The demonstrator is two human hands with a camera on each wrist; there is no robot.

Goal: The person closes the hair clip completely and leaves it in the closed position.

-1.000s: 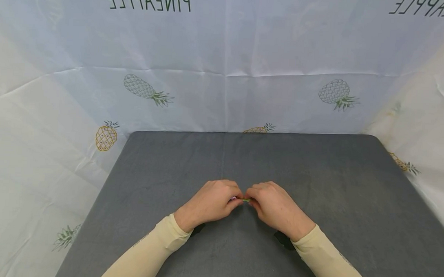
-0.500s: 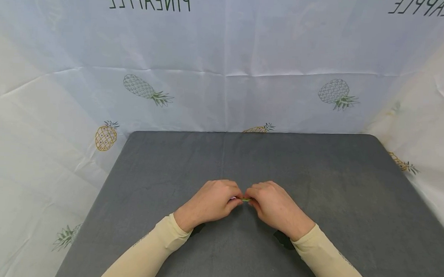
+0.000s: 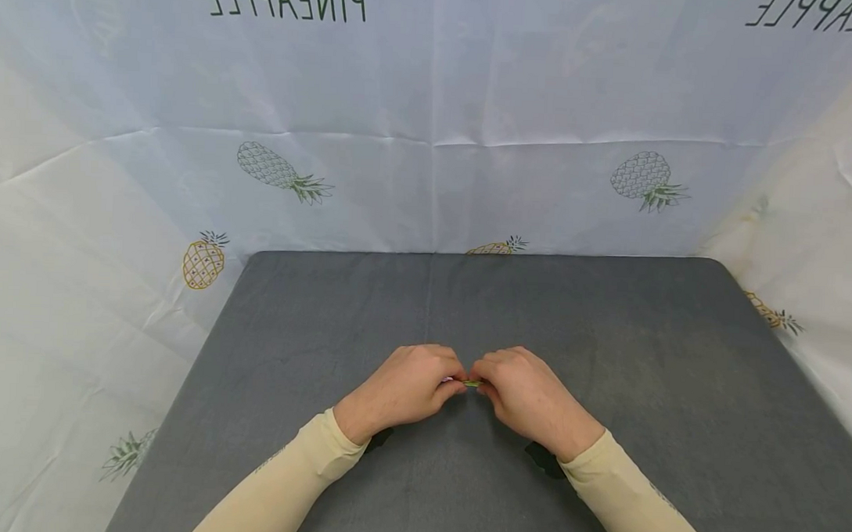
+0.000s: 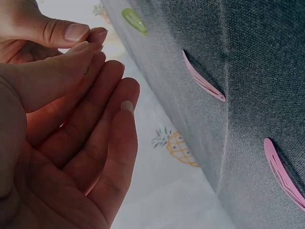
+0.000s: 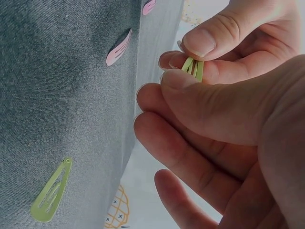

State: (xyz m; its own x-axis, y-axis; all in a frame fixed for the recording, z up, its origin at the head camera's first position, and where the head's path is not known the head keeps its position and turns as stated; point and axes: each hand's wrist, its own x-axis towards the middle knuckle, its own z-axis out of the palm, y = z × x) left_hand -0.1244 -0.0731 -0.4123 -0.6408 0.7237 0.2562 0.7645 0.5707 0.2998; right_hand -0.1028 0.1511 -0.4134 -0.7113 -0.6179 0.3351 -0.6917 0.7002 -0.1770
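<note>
A small green snap hair clip (image 3: 472, 383) is held between the fingertips of both hands, above the middle of the table. My left hand (image 3: 406, 384) pinches one end of it and my right hand (image 3: 530, 395) the other. In the right wrist view the clip's slotted body (image 5: 193, 68) shows between the two thumbs; its ends are covered by fingers. The left wrist view shows hardly any of it. A bit of pink shows beside the left fingertips in the head view; whether it is held I cannot tell.
On the grey table (image 3: 607, 319) lie several loose hair clips, seen in the wrist views: a green one (image 5: 51, 193), a pale pink one (image 4: 202, 78) and a pink one (image 4: 283, 174). Pineapple-print cloth (image 3: 376, 76) hangs along the table's back and sides.
</note>
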